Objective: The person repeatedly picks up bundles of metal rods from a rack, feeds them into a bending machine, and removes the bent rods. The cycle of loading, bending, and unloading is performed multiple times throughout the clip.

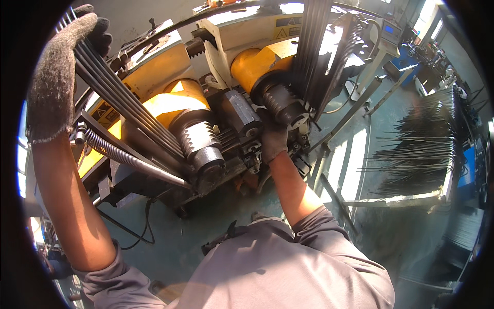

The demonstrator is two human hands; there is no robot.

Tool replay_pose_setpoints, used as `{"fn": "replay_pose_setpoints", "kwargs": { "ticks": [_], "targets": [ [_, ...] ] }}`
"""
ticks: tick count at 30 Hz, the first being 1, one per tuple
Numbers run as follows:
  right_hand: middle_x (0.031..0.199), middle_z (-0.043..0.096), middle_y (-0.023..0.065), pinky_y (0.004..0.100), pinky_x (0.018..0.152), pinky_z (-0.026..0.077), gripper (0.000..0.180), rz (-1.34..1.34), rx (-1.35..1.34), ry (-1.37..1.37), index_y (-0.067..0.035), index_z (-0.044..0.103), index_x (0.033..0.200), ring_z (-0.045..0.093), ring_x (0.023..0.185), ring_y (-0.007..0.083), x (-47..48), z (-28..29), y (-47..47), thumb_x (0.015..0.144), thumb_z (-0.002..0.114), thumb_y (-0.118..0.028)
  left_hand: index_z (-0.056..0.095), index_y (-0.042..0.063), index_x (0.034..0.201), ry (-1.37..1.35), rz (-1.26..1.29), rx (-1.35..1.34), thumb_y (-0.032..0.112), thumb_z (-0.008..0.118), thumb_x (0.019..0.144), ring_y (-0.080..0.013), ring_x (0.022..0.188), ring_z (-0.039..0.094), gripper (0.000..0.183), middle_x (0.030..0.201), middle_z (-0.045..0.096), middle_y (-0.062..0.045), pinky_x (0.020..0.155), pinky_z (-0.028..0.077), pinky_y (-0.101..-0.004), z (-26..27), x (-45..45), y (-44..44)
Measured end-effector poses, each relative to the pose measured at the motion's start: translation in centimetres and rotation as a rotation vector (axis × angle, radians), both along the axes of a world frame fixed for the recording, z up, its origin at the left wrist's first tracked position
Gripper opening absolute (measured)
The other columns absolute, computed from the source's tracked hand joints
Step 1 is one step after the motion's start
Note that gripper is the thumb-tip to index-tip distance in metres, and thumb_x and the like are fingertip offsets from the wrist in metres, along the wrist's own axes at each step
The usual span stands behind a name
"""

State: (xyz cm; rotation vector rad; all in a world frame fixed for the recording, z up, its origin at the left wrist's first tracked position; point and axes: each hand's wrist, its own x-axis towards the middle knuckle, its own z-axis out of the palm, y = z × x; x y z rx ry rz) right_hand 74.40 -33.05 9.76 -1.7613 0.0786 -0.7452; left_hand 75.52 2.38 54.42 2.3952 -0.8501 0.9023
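Observation:
In a worn knit work glove, my left hand (58,73) is raised at the upper left, its fingers around a bundle of thin metal rods (119,100). The rods slant down to the left toothed roller (200,139) of a yellow and white machine. My right hand (273,139), gloved too, reaches in below the right toothed roller (283,102), beside a dark hexagonal metal block (241,112). Its fingertips are hidden in shadow, so what it touches does not show. More upright metal rods (310,46) stand behind the right roller.
A coil spring on a bar (115,154) runs below the left rods. At the right, a rack frame (409,201) carries a big pile of thin rods (420,146). A control box with a screen (390,31) stands at the upper right. A cable (148,228) hangs near the floor.

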Motion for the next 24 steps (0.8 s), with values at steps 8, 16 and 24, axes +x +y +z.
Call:
{"fn": "replay_pose_setpoints", "kwargs": {
  "ticks": [8, 16, 24],
  "targets": [
    [0.102, 0.080, 0.0110, 0.0353, 0.077, 0.064, 0.036, 0.362, 0.670, 0.216, -0.003, 0.076, 0.113, 0.079, 0.087, 0.0234, -0.9, -3.8, -1.9, 0.114, 0.054, -0.032, 0.082, 0.006, 0.130, 0.096, -0.164, 0.172, 0.023, 0.069, 0.104, -0.0338, 0.099, 0.085, 0.034, 0.105, 0.085, -0.015, 0.089, 0.068, -0.0412, -1.6, -1.9, 0.4],
    [0.098, 0.070, 0.0080, 0.0354, 0.081, 0.062, 0.018, 0.303, -0.137, 0.186, -0.003, 0.071, 0.097, 0.070, 0.089, 0.0210, 0.3, -4.2, -4.1, 0.098, 0.055, -0.009, 0.083, 0.006, 0.110, -0.251, 0.111, 0.792, 0.017, 0.071, 0.102, -0.0273, 0.083, 0.080, 0.018, 0.090, 0.080, -0.013, 0.076, 0.064, -0.0391, -1.4, -0.2, -3.9],
    [0.106, 0.077, 0.0144, 0.0405, 0.086, 0.063, 0.024, 0.204, -0.213, 0.192, 0.002, 0.078, 0.106, 0.074, 0.094, 0.0262, -0.4, -3.6, -4.1, 0.101, 0.057, -0.008, 0.083, 0.007, 0.111, -0.112, 0.217, 0.769, 0.017, 0.070, 0.102, -0.0269, 0.087, 0.080, 0.019, 0.094, 0.081, -0.012, 0.078, 0.064, -0.0403, -1.3, 0.7, -3.8]
  ]
}}
